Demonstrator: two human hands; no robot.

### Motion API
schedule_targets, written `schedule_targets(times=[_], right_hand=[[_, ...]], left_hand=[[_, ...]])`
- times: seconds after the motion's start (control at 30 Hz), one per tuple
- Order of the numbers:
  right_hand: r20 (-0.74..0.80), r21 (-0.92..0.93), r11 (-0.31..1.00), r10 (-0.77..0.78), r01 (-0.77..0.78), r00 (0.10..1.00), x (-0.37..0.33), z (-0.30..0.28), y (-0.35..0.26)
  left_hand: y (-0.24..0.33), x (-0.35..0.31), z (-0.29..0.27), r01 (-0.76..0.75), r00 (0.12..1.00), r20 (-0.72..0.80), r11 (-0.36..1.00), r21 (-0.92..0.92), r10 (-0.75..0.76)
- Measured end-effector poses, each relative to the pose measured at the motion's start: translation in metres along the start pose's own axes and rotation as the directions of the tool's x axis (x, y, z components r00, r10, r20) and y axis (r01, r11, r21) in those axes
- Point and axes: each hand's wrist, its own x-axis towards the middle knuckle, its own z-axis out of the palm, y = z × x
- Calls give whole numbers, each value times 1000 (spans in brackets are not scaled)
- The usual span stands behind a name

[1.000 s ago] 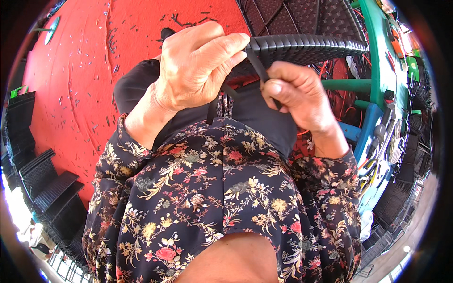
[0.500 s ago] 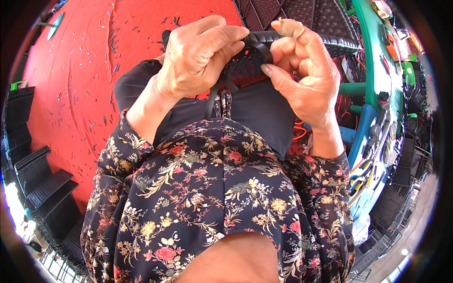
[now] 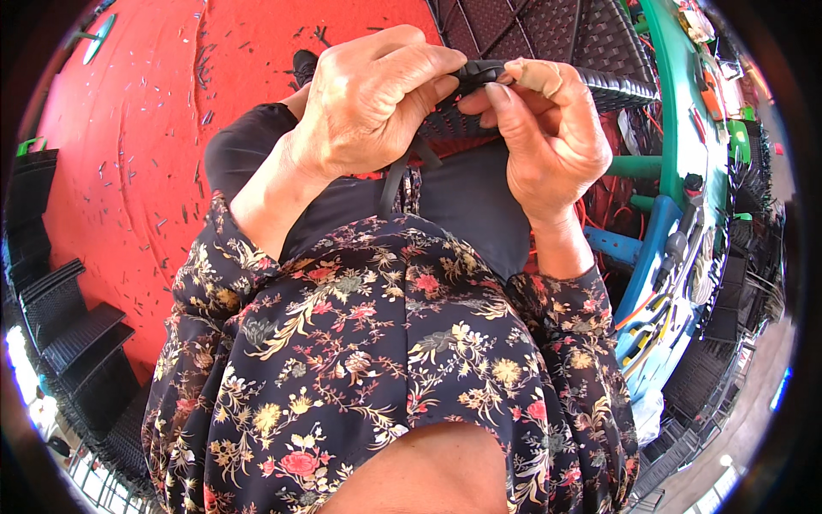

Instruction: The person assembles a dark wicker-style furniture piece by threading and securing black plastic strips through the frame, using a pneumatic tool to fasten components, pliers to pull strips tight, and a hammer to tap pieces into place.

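Red floor [image 3: 128, 231] w/ black scraps [image 3: 207, 117]; L hand [image 3: 364, 107] fingers pinching black strip [image 3: 478, 75] by wicker rim [image 3: 629, 90]; R hand [image 3: 555, 133] thumb + 1 finger near it, grip unclear.

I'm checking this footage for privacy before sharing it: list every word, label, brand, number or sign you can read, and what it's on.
No text can be read.
Black woven piece: no lettering shows.
Floral top: flower pattern only, no lettering seen.
Tools at the right: too small and blurred to tell whether they carry any marks.
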Motion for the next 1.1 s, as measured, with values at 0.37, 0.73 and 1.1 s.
schedule_targets(times=[0.37,0.73,1.1], right_hand=[[36,-297,911,-289,287,957,-5,-2,8],[7,-344,912,-234,222,972,-7,-2,5],[33,-165,986,-2,8,999,-2,-5,-12]], left_hand=[[-1,-1,2,-32,999,-41,999,4,32],[1,0,2,-16,999,-45,1000,22,17],[1,-1,3,-7,998,-60,1000,11,7]])
